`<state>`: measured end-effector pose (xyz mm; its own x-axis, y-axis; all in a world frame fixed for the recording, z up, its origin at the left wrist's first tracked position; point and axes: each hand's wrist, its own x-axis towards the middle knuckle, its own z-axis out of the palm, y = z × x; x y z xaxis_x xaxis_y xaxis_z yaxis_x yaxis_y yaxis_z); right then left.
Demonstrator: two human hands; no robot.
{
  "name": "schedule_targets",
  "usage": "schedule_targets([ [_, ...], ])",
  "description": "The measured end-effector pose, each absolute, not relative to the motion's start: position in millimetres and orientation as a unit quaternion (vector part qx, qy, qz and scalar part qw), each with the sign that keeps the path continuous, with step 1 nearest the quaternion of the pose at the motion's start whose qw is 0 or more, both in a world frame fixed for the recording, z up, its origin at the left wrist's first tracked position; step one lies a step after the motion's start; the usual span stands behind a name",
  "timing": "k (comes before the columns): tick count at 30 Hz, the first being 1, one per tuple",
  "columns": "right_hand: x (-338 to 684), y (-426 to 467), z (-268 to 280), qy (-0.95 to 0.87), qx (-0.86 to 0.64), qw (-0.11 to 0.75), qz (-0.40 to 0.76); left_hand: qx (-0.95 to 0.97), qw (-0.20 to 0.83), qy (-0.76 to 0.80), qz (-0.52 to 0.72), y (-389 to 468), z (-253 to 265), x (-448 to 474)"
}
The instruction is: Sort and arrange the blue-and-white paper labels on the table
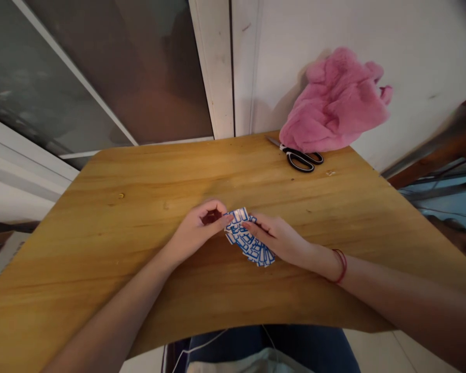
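A fanned bunch of small white labels with blue borders [252, 247] is held just above the table, in front of my body. My right hand [281, 235] grips the bunch from the right, its thumb lying across the top. From the left, my left hand [204, 223] pinches a label [238, 214] at the upper end of the fan between thumb and forefinger. Whether that label is separate from the bunch I cannot tell. The rear of the bunch is hidden behind my right fingers.
The wooden table [147, 176] ends in a curved front edge near my lap. At its back right, black-handled scissors [301, 161] lie beside a crumpled pink fluffy cloth [334, 103]. A tiny yellowish bit [121, 196] lies at the left. Sliding glass panels and a white wall stand behind.
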<state>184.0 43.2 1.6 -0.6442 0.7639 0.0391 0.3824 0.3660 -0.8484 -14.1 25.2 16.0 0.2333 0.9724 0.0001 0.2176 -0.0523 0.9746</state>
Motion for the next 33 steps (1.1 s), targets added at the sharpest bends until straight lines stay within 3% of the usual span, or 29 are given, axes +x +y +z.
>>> schedule_targets([
  [6,184,45,0,-0.797,-0.354,0.207,0.443,0.625,0.456,0.495,0.395,32,13,-24],
  [13,183,45,-1,-0.796,-0.345,0.210,0.451,0.579,0.530,0.456,0.419,29,17,-17],
  [21,183,45,-3,-0.809,-0.351,0.188,0.432,0.583,0.501,0.471,0.433,23,7,-6],
  [26,181,43,-1,-0.787,-0.371,0.260,0.420,0.527,0.490,0.470,0.511,20,8,2],
  [33,181,44,-2,-0.746,-0.438,0.329,0.379,0.514,0.515,0.497,0.473,11,6,9],
])
